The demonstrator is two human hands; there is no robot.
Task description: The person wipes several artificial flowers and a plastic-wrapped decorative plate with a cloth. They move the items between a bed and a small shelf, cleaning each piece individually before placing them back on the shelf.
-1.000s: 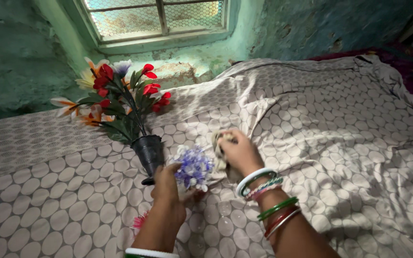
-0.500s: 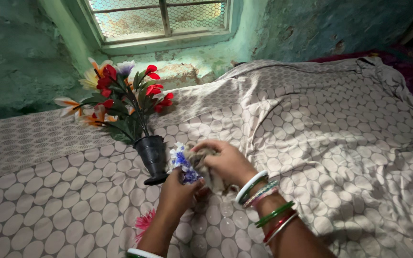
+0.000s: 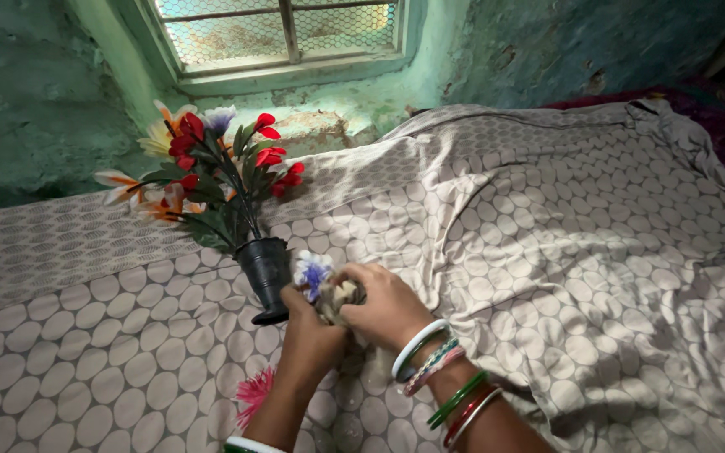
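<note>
Nearest us, a pink flower point(image 3: 253, 393) lies on the bed sheet point(image 3: 597, 252) just left of our left forearm. Above it our two hands meet at centre frame: left hand point(image 3: 308, 335) closed round the stem of one blue-and-white artificial flower point(image 3: 312, 273), bloom pointing up and away from us, long axis approx. upright; right hand point(image 3: 388, 306), bangles at the wrist, closed on a crumpled grey cloth point(image 3: 341, 295) pressed against the bloom's right side. Both hands touch the flower; the cloth sits btwn them. Just left of the bloom stands one black vase point(image 3: 266, 277) w/ a bunch of red, orange and white flowers point(image 3: 211, 172), near but apart. Beyond: green wall, one mesh window point(image 3: 283, 29).
</note>
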